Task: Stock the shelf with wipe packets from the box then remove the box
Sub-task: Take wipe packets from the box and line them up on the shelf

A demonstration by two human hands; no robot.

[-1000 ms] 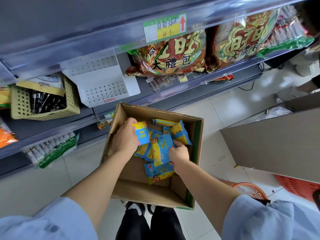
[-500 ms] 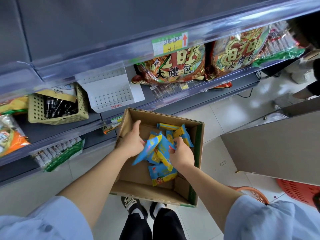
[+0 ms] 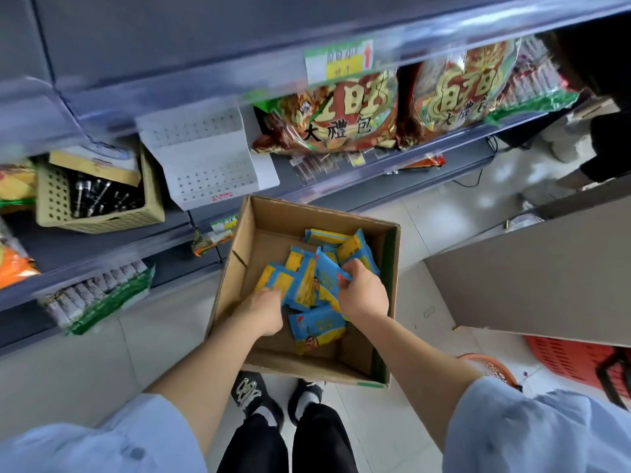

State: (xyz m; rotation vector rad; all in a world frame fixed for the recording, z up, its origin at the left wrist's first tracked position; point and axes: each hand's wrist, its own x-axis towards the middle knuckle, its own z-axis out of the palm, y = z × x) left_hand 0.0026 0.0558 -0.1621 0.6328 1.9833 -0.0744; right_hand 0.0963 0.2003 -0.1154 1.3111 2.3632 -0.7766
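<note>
I have the box (image 3: 246,233) on the floor close against the foot of the shelf (image 3: 68,250), open side up, so both my arms can work it from above and the lift to the shelf is short. The wipe packets (image 3: 345,247) are heaped toward the box's far right corner, and one stray packet (image 3: 316,326) lies flat nearer the near edge. My right grip (image 3: 363,297) is clamped on a blue packet (image 3: 327,273), pinching its edge so it stands clear of the heap. My left grip (image 3: 263,312) is dug in at the heap's left side with its fingers hidden under the wrappers, so I cannot tell whether it has closed on anything. I think I am gathering a handful (film this slick slides apart if grabbed loosely). The white perforated tray (image 3: 205,155) on the shelf, beyond the box's far left corner, holds no blue packets that I can see. It is my guess for where they go. With this many packets left, the box should stay where it is.
</note>
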